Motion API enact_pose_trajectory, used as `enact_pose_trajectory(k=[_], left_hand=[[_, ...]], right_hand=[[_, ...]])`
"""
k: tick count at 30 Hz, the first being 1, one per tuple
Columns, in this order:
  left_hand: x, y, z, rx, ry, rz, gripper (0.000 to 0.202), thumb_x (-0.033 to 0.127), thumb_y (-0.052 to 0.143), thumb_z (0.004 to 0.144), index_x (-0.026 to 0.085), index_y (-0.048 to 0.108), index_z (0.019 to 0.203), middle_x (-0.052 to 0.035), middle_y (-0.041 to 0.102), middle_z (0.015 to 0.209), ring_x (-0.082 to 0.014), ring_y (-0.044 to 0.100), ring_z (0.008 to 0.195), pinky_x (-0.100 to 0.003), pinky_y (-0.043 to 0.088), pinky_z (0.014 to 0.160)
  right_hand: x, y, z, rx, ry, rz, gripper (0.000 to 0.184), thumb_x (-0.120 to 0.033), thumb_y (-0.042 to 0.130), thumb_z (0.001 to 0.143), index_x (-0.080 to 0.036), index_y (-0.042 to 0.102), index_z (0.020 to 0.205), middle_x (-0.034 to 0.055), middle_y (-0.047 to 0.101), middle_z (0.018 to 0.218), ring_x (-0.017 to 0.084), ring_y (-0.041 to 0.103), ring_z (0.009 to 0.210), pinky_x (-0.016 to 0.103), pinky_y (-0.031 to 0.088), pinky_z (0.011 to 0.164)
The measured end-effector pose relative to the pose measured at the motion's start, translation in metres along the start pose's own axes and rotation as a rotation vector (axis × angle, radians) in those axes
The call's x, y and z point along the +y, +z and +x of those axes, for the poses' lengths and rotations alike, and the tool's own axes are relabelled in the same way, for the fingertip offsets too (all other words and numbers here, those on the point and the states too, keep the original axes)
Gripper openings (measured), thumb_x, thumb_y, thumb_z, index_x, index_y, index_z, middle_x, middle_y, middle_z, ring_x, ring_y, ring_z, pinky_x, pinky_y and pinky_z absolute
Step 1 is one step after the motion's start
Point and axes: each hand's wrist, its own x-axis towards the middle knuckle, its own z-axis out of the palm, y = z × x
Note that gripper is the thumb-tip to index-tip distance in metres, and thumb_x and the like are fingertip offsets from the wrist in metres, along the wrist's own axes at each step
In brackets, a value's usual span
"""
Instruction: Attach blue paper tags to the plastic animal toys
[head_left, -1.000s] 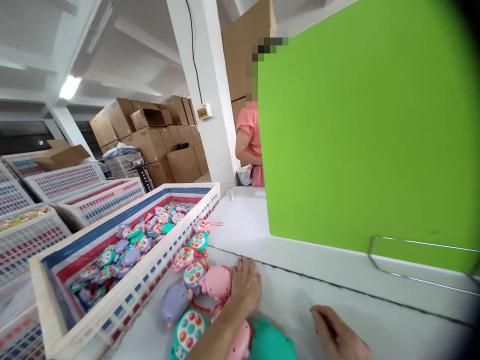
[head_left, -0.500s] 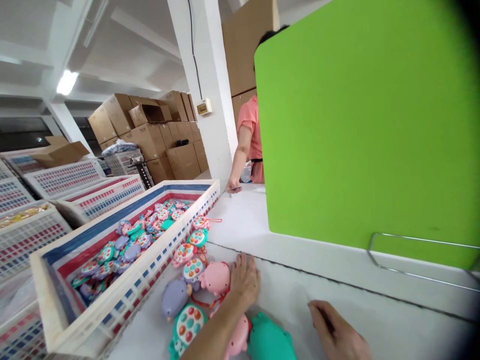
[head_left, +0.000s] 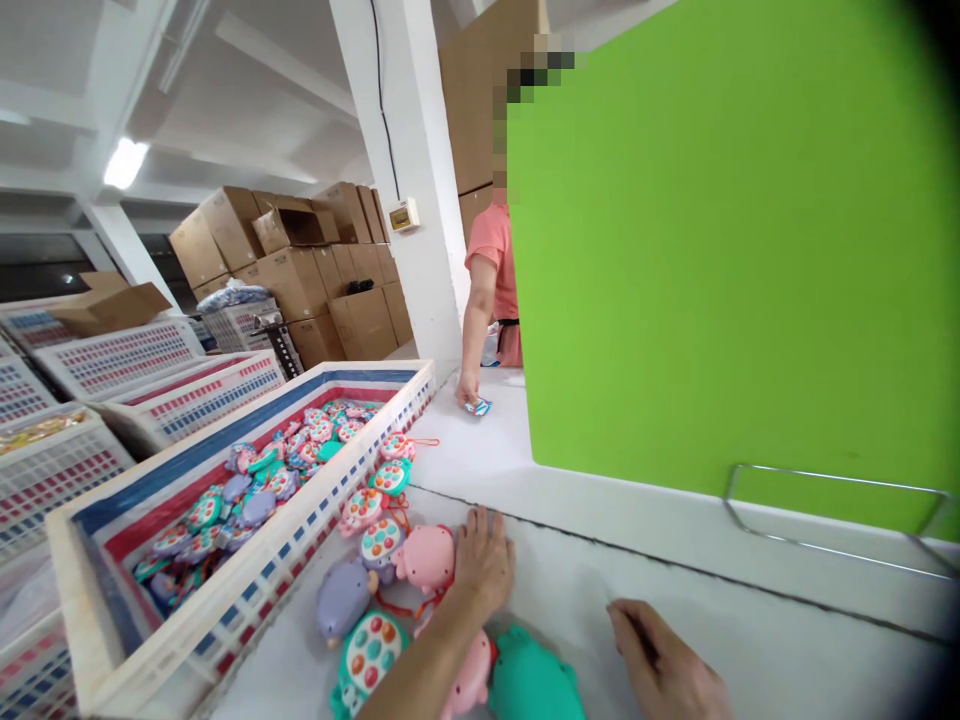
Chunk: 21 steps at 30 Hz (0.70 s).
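My left hand (head_left: 484,560) lies flat on the white table with its fingers stretched out, beside a pink animal-shaped toy (head_left: 426,557). Its forearm crosses over a second pink toy (head_left: 471,678), partly hiding it. My right hand (head_left: 667,660) rests lower right with fingers curled and thumb against them; whatever may be between them is too small to make out. Between the two hands sits a teal toy (head_left: 534,680), back up. Left of my forearm are a purple toy (head_left: 343,602) and a teal toy with coloured buttons (head_left: 372,650). Red cords run among the toys.
A white plastic crate (head_left: 247,590) lined with striped cloth holds many such toys on the left. A green board (head_left: 712,260) stands across the right. Behind the table, a co-worker's hand (head_left: 468,388) holds a blue-and-white card (head_left: 478,407). Cardboard boxes (head_left: 300,290) are stacked farther back.
The co-worker's hand has come slightly lower and nearer, and the card in it now shows its blue-and-white face. My own hands have hardly moved; the view has shifted slightly.
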Motion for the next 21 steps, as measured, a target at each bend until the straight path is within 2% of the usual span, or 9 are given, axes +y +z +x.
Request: enact_pose_trajectory(k=[5,8,10,13,15,18,21], left_hand=[[0.004,-0.009,0.003,-0.029,0.003,-0.018,0.050,0.031,0.023,0.086,0.013,0.025,0.133,-0.0133,0.022,0.141,-0.0284,0.019,0.128,-0.045,0.021,0.103],[0.011,-0.035,-0.003,-0.032,0.037,-0.038,0.048,0.030,0.028,0.085,0.011,0.033,0.128,-0.0151,0.031,0.136,-0.0282,0.027,0.124,-0.043,0.026,0.101],[0.016,-0.060,-0.024,-0.011,0.098,-0.059,0.044,0.032,0.029,0.085,0.015,0.037,0.125,-0.0106,0.037,0.132,-0.0228,0.032,0.121,-0.034,0.027,0.101],[0.014,-0.090,-0.091,-0.033,0.233,-0.147,0.038,0.038,0.030,0.086,0.024,0.044,0.117,-0.0011,0.047,0.124,-0.0129,0.039,0.115,-0.019,0.028,0.099],[0.005,-0.097,-0.151,-0.144,0.296,-0.263,0.035,0.041,0.037,0.083,0.024,0.051,0.110,-0.0017,0.051,0.119,-0.0140,0.040,0.113,-0.019,0.027,0.099],[-0.014,-0.095,-0.237,-0.348,0.188,-0.337,0.040,0.037,0.055,0.071,0.024,0.054,0.109,-0.0029,0.050,0.121,-0.0179,0.038,0.116,-0.022,0.027,0.100],[-0.026,-0.084,-0.297,-0.490,0.017,-0.261,0.060,0.034,0.063,0.063,0.022,0.046,0.119,-0.0048,0.041,0.131,-0.0215,0.029,0.123,-0.028,0.020,0.104]], right_hand=[[-0.001,0.000,0.000,-0.018,0.030,0.011,0.040,-0.056,0.033,0.068,-0.024,0.054,0.080,0.0040,0.068,0.074,0.019,0.062,0.061,0.025,0.046,0.057],[-0.004,-0.002,-0.002,0.000,0.002,0.029,0.040,-0.055,0.034,0.068,-0.023,0.055,0.079,0.0031,0.066,0.069,0.018,0.060,0.058,0.025,0.045,0.057],[-0.006,-0.004,-0.002,0.030,-0.029,0.057,0.039,-0.054,0.036,0.069,-0.022,0.055,0.077,0.0026,0.064,0.065,0.017,0.059,0.055,0.025,0.045,0.056],[-0.015,-0.007,-0.003,0.079,-0.086,0.086,0.037,-0.051,0.036,0.071,-0.020,0.055,0.075,0.0033,0.061,0.059,0.018,0.058,0.053,0.026,0.044,0.054],[-0.022,-0.011,-0.007,0.086,-0.101,0.077,0.037,-0.048,0.035,0.073,-0.018,0.055,0.076,0.0047,0.060,0.059,0.019,0.057,0.056,0.028,0.042,0.056],[-0.026,-0.022,-0.023,0.040,-0.084,0.057,0.037,-0.044,0.032,0.075,-0.015,0.054,0.077,0.0068,0.060,0.064,0.018,0.055,0.061,0.028,0.041,0.060],[-0.020,-0.041,-0.061,-0.062,-0.044,0.050,0.033,-0.039,0.032,0.078,-0.015,0.054,0.078,0.0058,0.062,0.069,0.013,0.050,0.055,0.025,0.038,0.054]])
